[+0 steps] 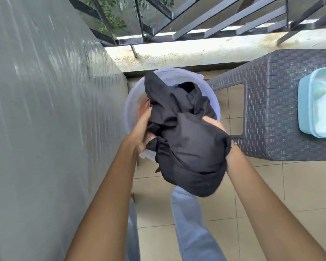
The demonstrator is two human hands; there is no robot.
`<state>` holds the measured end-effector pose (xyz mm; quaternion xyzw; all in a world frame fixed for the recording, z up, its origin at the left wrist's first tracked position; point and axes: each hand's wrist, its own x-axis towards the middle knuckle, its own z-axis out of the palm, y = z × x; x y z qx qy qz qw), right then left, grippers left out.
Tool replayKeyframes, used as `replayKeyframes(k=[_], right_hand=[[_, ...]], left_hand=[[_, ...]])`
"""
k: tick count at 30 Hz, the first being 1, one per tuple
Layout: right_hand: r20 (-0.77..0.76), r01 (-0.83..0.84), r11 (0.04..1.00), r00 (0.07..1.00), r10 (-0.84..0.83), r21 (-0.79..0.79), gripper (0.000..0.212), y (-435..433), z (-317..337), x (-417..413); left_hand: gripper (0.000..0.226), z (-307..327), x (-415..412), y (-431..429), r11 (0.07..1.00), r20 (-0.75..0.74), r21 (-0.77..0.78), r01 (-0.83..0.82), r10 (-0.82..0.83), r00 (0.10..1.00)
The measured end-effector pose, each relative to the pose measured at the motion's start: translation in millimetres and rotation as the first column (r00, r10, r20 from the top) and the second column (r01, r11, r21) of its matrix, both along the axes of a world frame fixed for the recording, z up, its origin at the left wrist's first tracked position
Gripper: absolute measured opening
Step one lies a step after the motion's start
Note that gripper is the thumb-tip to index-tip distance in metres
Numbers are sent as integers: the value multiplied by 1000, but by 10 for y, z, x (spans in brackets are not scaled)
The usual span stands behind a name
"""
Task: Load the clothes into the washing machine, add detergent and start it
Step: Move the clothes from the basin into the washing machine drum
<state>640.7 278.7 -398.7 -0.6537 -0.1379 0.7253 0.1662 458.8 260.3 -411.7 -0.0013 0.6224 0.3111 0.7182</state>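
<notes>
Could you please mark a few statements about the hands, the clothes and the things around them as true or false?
1. The left hand and the right hand both grip the dark clothes. True.
2. The bundle is held above a translucent tub. True.
3. The light blue container stands on the floor tiles. False: it stands on the dark woven-pattern table.
4. The clothes in the hands are white. False: they are black.
5. The tub stands on the table. False: it stands on the floor beside the table, next to the grey surface on the left.
</notes>
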Motion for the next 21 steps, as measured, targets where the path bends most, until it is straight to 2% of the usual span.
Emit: replayKeyframes(k=[1,3,5,6,8,10,12,14,16,18,21], right_hand=[[29,-8,1000,1000,7,9,37,23,-92,-12],[80,117,988,989,-126,102,40,27,-192,-89],[156,331,938,926,-344,105,17,15,-265,-155],[200,387,913,891,-407,132,8,16,-285,-202],[291,395,898,851,-438,196,35,24,-266,-291],[421,351,894,792,-442,277,53,28,-323,-329],[476,307,901,770,-425,308,60,-1,-295,-370],[463,289,904,785,-411,314,61,-16,-335,-414],[389,260,925,850,-356,278,65,-3,-362,-428],[370,181,950,889,-269,255,81,17,-348,-394],[498,-29,884,834,-236,467,100,65,-302,-239]], left_hand=[[45,-38,5,-22,1000,35,5,-14,13,999],[55,-55,30,-100,997,126,35,-70,65,990],[80,-39,37,-208,995,159,46,-89,81,984],[91,-35,22,-273,994,203,49,-97,85,976],[110,-45,22,-419,992,245,68,-103,83,966],[117,-41,23,-562,993,268,81,-90,66,961],[110,4,60,-620,995,208,93,-37,17,978],[85,-12,105,-639,991,88,131,-10,-1,996],[60,-57,135,-664,990,-1,108,-89,90,996],[49,-117,127,-656,984,-50,42,-171,173,984],[35,-155,38,-602,982,-36,52,-184,186,982]])
